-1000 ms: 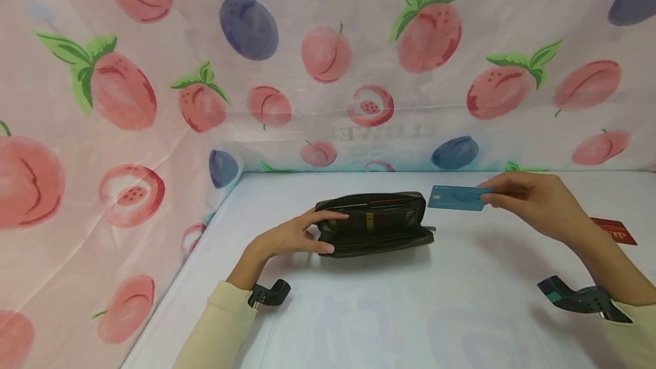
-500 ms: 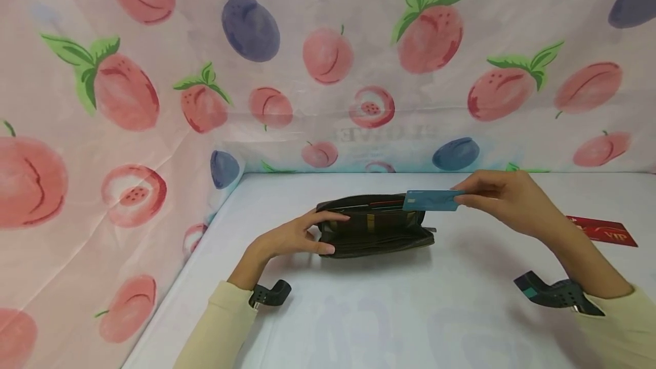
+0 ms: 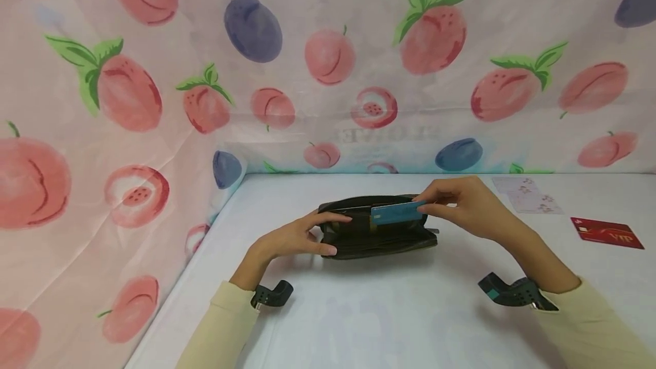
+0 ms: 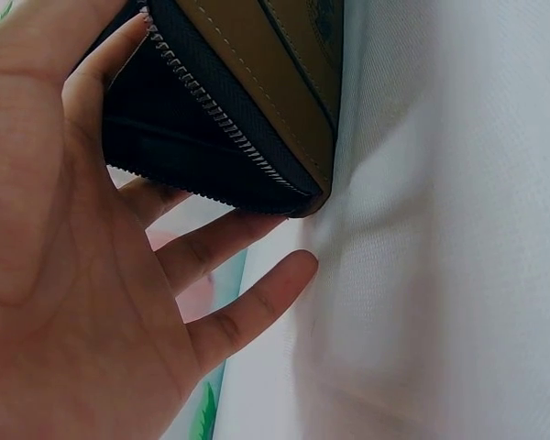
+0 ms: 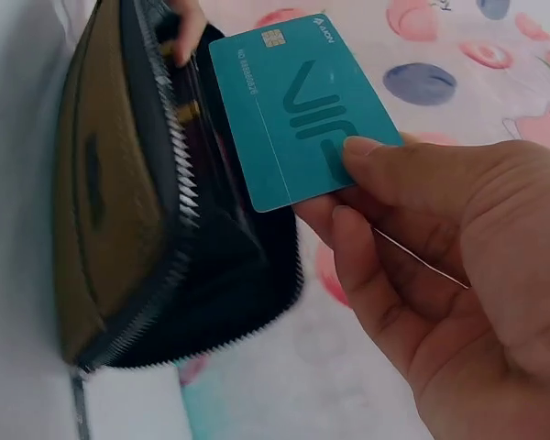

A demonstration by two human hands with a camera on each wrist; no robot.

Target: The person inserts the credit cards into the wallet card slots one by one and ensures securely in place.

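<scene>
A dark zip-around wallet (image 3: 379,246), brown leather outside in both wrist views, stands unzipped and spread on the white table. At its left end my left hand (image 3: 294,237) holds it, some fingers inside the opening and others behind the back half. Between thumb and fingers my right hand (image 3: 468,206) pinches a blue-green bank-style card (image 3: 394,213) by its right end. That card, with a chip and large lettering, lies across the front of the wallet's inner slots in the head view. In the right wrist view the card (image 5: 298,110) is fully exposed beside the opening.
A red VIP card (image 3: 607,233) lies on the table at the right. Pale patterned cards (image 3: 530,195) lie behind it, partly overlapping. A fruit-print cloth (image 3: 328,73) hangs along the back and left. Each wrist bears a dark strap mount (image 3: 517,293).
My right hand has moved left with the blue card, from beside the wallet to in front of its inner slots. The pale cards have come into sight. My left hand has stayed in place.
</scene>
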